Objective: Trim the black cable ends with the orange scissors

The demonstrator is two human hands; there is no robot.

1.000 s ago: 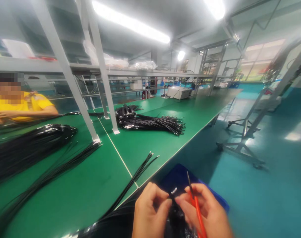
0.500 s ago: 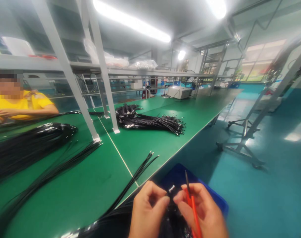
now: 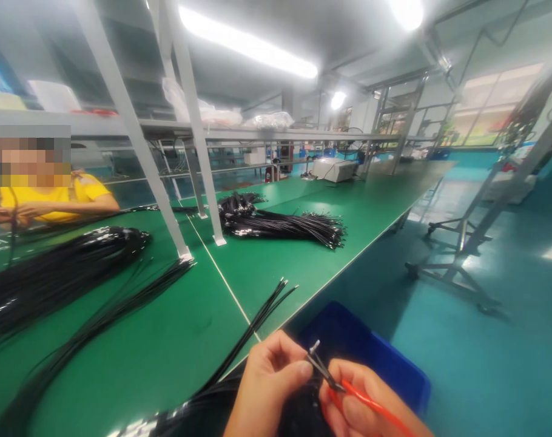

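Note:
My left hand is closed, thumb against forefinger, on the end of a thin black cable. A small silvery-white tip sticks out beyond the fingers. My right hand is wrapped round red-handled scissors; their dark blades are slightly apart and reach the cable end beside my left fingertips. Below the hands, a thick bundle of black cables lies at the table edge, partly hidden. Several cable ends from it point forward over the green tabletop.
A blue bin stands beyond my right hand, beside the green table. More black cable bundles lie further along and at left. Shelf posts rise from the tabletop. A person in yellow sits across at left.
My right hand has turned the scissors from pointing upright to leaning left, bringing their blades to the cable end at my left fingers. The view has shifted slightly left.

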